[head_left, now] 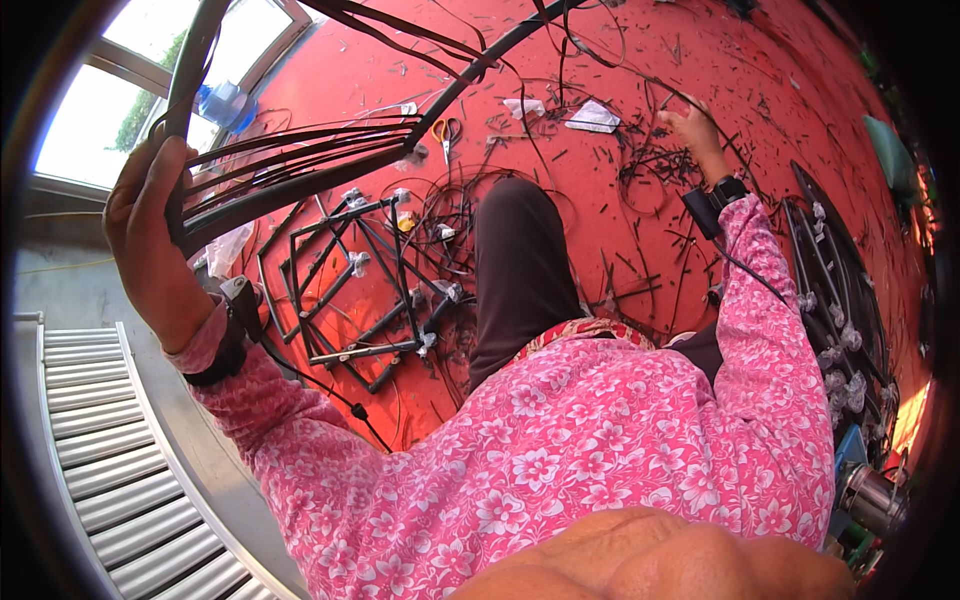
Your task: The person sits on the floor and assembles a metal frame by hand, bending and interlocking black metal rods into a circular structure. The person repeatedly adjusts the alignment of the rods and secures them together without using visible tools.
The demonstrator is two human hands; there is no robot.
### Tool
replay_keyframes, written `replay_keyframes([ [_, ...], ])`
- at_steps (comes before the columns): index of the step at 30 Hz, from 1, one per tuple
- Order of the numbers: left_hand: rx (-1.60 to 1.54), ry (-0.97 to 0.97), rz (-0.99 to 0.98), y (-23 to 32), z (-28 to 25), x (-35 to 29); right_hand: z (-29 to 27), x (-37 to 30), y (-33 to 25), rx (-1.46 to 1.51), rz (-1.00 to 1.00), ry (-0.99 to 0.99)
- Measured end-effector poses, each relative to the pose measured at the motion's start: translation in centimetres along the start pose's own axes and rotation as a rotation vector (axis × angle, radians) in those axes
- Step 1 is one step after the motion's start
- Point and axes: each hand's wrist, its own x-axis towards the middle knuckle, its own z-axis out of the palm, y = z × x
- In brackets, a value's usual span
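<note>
My left hand is wrapped round a corner of a dark tubular frame, held up at the left. Several flat dark strips are strung across this frame, and more cross its far part. My right hand is stretched out to the far right, fingers closed on a long dark strip running over from the frame. Exactly how the fingertips grip it is too small to make out. Below the frame, orange-handled scissors lie on the red floor.
Dark metal frames with plastic-wrapped ends lie left of my knee. Strip offcuts litter the red floor around a white scrap. Curved black parts stand at the right, a metal cylinder below them. A roller track runs at the left.
</note>
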Motion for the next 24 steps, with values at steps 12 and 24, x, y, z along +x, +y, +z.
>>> replay_keyframes([
  [12, 0.032, -0.042, -0.045, -0.4, -1.0, 0.3, -0.7, 1.6, -9.1, 0.657, -0.313, -0.062],
  [24, -0.008, -0.058, -0.04, -1.0, -1.6, 0.0, 0.7, 1.1, -12.9, 0.778, -0.66, -0.116],
])
